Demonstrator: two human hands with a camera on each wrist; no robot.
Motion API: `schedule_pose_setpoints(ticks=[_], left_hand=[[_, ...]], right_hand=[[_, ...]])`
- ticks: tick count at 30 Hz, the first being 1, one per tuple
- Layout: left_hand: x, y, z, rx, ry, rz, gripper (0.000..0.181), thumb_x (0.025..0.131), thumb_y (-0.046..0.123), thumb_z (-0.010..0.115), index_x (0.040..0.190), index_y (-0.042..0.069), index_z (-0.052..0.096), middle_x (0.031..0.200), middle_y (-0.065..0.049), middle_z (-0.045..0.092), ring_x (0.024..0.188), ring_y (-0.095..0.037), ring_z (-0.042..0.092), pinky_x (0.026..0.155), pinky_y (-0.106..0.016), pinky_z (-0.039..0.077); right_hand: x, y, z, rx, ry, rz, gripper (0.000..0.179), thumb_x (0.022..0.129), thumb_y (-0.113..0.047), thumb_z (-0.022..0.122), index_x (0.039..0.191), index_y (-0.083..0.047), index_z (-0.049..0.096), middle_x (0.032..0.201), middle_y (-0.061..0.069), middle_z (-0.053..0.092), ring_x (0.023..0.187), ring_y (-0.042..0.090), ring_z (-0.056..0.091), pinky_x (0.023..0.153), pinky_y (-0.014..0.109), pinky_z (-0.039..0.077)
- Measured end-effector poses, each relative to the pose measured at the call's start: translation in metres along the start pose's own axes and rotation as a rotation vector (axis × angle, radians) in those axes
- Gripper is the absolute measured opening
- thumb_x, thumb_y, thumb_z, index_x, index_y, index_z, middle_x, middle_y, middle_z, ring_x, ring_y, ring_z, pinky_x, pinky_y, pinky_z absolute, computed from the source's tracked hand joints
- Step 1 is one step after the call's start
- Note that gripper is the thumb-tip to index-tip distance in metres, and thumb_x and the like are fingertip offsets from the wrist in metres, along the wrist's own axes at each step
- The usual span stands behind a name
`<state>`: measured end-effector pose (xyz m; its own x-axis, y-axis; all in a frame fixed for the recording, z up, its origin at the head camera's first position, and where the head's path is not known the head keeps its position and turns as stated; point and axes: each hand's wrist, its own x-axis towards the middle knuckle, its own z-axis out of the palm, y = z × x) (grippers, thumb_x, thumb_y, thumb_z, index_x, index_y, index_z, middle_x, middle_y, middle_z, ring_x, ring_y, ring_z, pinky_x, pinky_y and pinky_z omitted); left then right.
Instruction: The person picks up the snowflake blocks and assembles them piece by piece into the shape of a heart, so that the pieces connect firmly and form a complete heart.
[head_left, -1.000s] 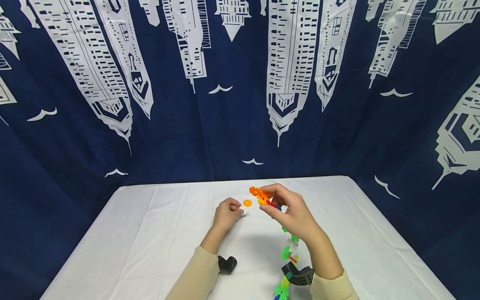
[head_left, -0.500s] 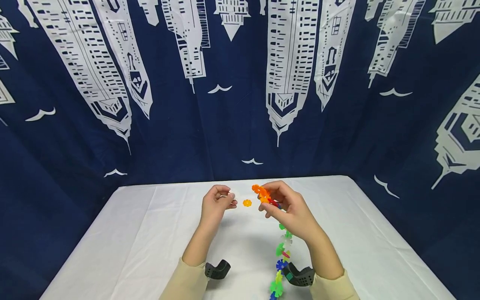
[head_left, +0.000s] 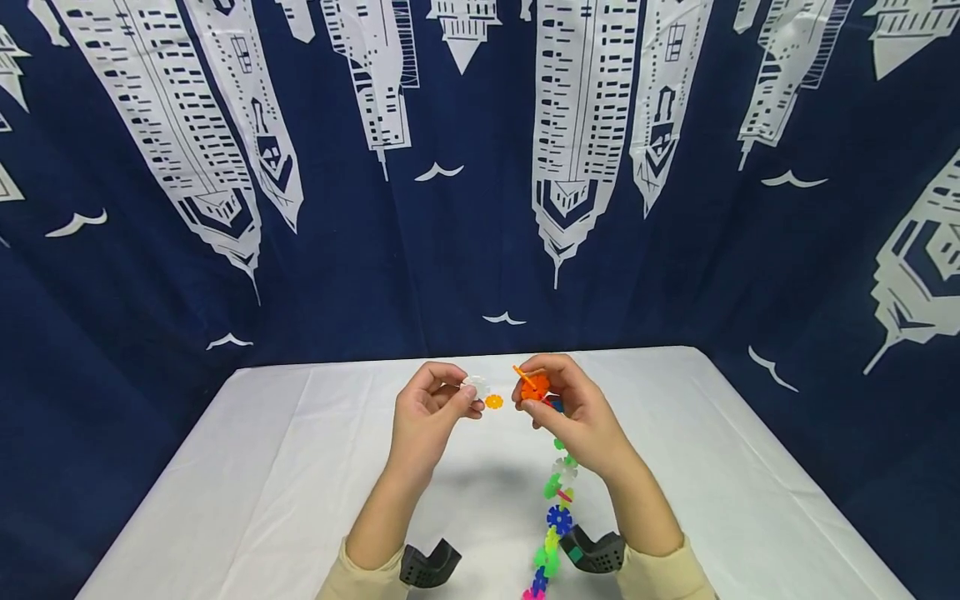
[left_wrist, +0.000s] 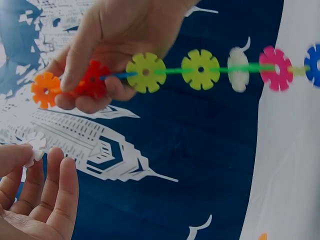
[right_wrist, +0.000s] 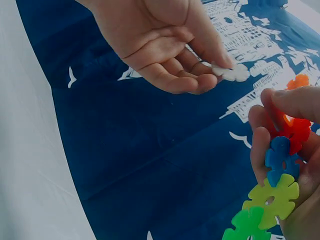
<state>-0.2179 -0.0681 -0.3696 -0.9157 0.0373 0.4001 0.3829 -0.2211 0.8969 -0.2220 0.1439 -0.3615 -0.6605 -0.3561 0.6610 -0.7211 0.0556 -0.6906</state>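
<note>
My left hand pinches a white snowflake disc between thumb and fingers, raised over the table. A short gap to its right, my right hand grips the orange and red end of a chain of notched snowflake discs. The chain hangs from that hand toward the table's near side, in blue, yellow, green, white and pink. In the left wrist view an orange disc pokes out past the right fingers, and the white disc shows its notched edge. The right wrist view has blue and yellow-green discs below the right palm.
One loose yellow-orange disc lies on the white-covered table, between the hands in the head view. Behind the table hangs a navy curtain printed with white buildings. Black wrist cameras sit at both sleeves.
The left hand has lifted the white disc from the table and turned it toward the right hand. The right hand has turned the chain's orange end, and the hanging part has swung slightly left.
</note>
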Motion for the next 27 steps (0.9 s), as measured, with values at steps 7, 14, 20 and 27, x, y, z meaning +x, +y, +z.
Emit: schedule_pose_setpoints(ticks=[7, 14, 20, 27], left_hand=[[-0.004, 0.009, 0.002, -0.028, -0.011, 0.022, 0.019, 0.09, -0.004, 0.067, 0.106, -0.006, 0.056, 0.088, 0.0, 0.067, 0.071, -0.013, 0.069, 0.073, -0.03, 0.062], [-0.008, 0.012, 0.004, -0.008, -0.015, 0.028, 0.018, 0.091, -0.004, 0.066, 0.106, -0.004, 0.056, 0.088, 0.001, 0.067, 0.071, -0.014, 0.069, 0.073, -0.031, 0.062], [-0.012, 0.016, 0.007, -0.01, -0.024, 0.054, 0.017, 0.091, -0.005, 0.065, 0.105, -0.006, 0.056, 0.087, 0.001, 0.066, 0.071, -0.014, 0.068, 0.073, -0.031, 0.062], [-0.014, 0.02, 0.009, 0.017, -0.058, 0.138, 0.017, 0.092, -0.003, 0.066, 0.105, -0.007, 0.056, 0.09, 0.002, 0.067, 0.076, -0.012, 0.069, 0.079, -0.029, 0.061]], right_hand=[[0.0, 0.0, 0.004, 0.032, -0.013, 0.003, 0.036, 0.091, 0.01, 0.062, 0.123, -0.003, 0.054, 0.095, 0.013, 0.066, 0.083, 0.016, 0.061, 0.068, 0.026, 0.055], [-0.003, 0.0, 0.006, 0.126, -0.022, -0.007, 0.026, 0.096, 0.003, 0.057, 0.122, 0.0, 0.052, 0.1, -0.003, 0.067, 0.087, 0.014, 0.061, 0.071, 0.025, 0.053], [-0.003, -0.004, 0.007, 0.146, 0.065, 0.033, 0.021, 0.101, -0.01, 0.057, 0.119, 0.0, 0.056, 0.097, -0.008, 0.069, 0.086, 0.013, 0.064, 0.07, 0.025, 0.051], [0.0, -0.011, 0.007, 0.046, 0.1, 0.079, 0.027, 0.096, -0.003, 0.062, 0.123, -0.002, 0.061, 0.096, 0.0, 0.072, 0.088, 0.011, 0.066, 0.075, 0.023, 0.055]])
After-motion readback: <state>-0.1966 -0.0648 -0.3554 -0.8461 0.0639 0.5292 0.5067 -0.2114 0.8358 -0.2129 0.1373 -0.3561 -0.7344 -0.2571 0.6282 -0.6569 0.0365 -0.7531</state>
